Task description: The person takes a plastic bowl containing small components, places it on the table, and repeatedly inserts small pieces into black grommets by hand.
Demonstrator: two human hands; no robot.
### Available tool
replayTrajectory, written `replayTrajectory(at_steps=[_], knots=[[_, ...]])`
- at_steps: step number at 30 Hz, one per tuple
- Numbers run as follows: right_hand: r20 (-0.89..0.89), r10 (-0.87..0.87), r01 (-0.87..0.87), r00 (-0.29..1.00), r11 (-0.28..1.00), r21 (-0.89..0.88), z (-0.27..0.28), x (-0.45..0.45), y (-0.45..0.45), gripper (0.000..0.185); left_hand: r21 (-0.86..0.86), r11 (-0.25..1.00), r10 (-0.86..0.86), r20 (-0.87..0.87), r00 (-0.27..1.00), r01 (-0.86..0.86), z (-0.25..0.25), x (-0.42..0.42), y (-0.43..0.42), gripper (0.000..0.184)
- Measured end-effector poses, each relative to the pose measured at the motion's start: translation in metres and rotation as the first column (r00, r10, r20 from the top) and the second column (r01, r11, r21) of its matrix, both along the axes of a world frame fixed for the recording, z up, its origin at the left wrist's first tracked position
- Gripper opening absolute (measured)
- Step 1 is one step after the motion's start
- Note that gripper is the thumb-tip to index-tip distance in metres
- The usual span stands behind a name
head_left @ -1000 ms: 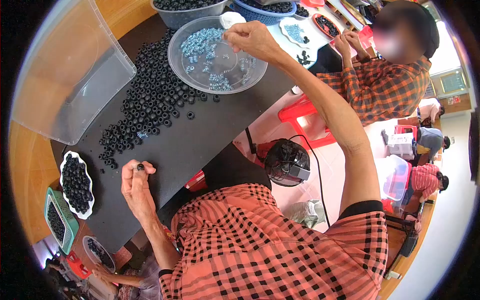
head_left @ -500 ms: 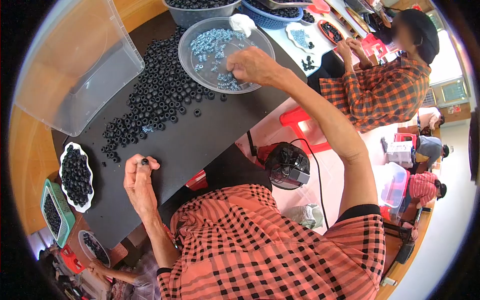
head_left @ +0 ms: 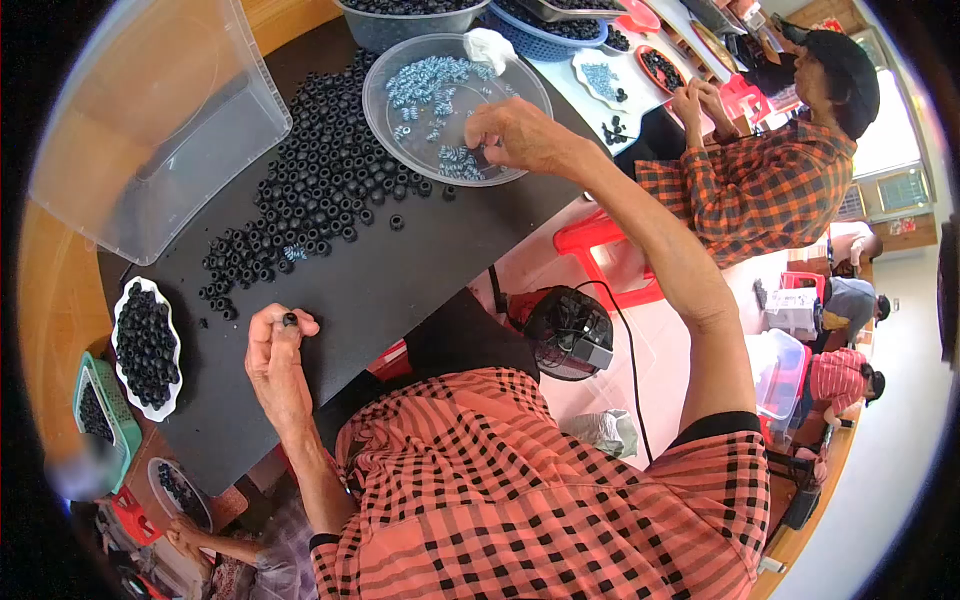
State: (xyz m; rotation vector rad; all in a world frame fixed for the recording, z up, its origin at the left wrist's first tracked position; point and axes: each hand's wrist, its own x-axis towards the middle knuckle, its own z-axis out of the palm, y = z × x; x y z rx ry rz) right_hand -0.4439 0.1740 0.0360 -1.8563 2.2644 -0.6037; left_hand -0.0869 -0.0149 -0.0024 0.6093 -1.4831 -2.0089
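We pinch a black bead [head_left: 290,320] at the tips of our curled left hand [head_left: 277,362], above the table [head_left: 400,265]. Our right hand [head_left: 524,138], fingers bent inward, hovers over the clear plastic bowl [head_left: 420,155] beside blue coils [head_left: 457,163]; whether it grips one, we cannot tell.

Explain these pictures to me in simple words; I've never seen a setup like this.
There is no machine here: a person works with bare hands. One camera, worn on the head, takes every picture, looking forward and down. On the dark table lie loose black beads, a white dish of black pieces and a clear bowl with small blue coils. The left hand pinches one black bead. The right hand reaches over or into the bowl; whether it holds anything, I can't tell.
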Motion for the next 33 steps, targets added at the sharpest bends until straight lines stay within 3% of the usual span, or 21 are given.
replayTrajectory(at_steps=[4, 6, 7, 9, 11, 13, 15, 19, 21, 33], knots=[[-0.048, -0.007, 0.006, 0.999, 1.0, -0.011, 0.002, 0.004, -0.005, 0.017, 0.016, 1.0, 0.009, -0.007, 1.0, -0.008, 0.0, 0.0, 0.0, 0.011], [-0.019, -0.111, 0.102, 0.994, 0.96, -0.259, 0.007, 0.011, -0.011, 0.018, 0.02, 1.0, -0.001, 0.001, 1.0, 0.001, 0.0, -0.001, 0.0, 0.012], [-0.016, -0.091, 0.084, 0.996, 0.962, -0.258, 0.013, 0.02, -0.019, 0.018, 0.02, 1.0, 0.019, 0.005, 1.0, -0.019, 0.001, -0.001, 0.001, 0.012], [0.257, -0.12, 0.203, 0.959, 0.923, -0.326, 0.024, 0.046, -0.038, 0.02, 0.077, 0.997, -0.005, 0.017, 1.0, 0.003, 0.006, 0.0, 0.001, 0.011], [0.342, -0.071, 0.182, 0.937, 0.935, -0.303, 0.03, 0.08, -0.06, 0.017, 0.107, 0.994, 0.01, -0.037, 0.999, -0.006, 0.001, -0.001, 0.001, 0.014], [0.529, 0.122, 0.112, 0.84, 0.915, -0.387, 0.028, 0.117, -0.083, 0.015, 0.244, 0.966, -0.032, -0.194, 0.981, 0.08, 0.001, -0.003, 0.005, 0.017], [0.587, 0.253, 0.039, 0.769, 0.898, -0.438, 0.018, 0.148, -0.102, 0.012, 0.319, 0.945, 0.005, -0.231, 0.973, 0.071, -0.003, -0.004, 0.007, 0.018], [0.589, 0.364, -0.066, 0.722, 0.883, -0.464, 0.004, 0.188, -0.124, 0.011, 0.459, 0.887, 0.091, -0.295, 0.951, 0.058, -0.004, -0.002, 0.007, 0.019], [0.653, 0.355, -0.055, 0.669, 0.9, -0.433, 0.001, 0.199, -0.127, 0.011, 0.457, 0.889, 0.116, -0.286, 0.951, 0.029, -0.001, 0.001, 0.005, 0.02], [0.603, 0.403, -0.046, 0.688, 0.854, -0.518, -0.02, 0.211, -0.129, 0.018, 0.365, 0.931, 0.111, -0.224, 0.968, -0.022, -0.003, 0.001, 0.005, 0.017]])
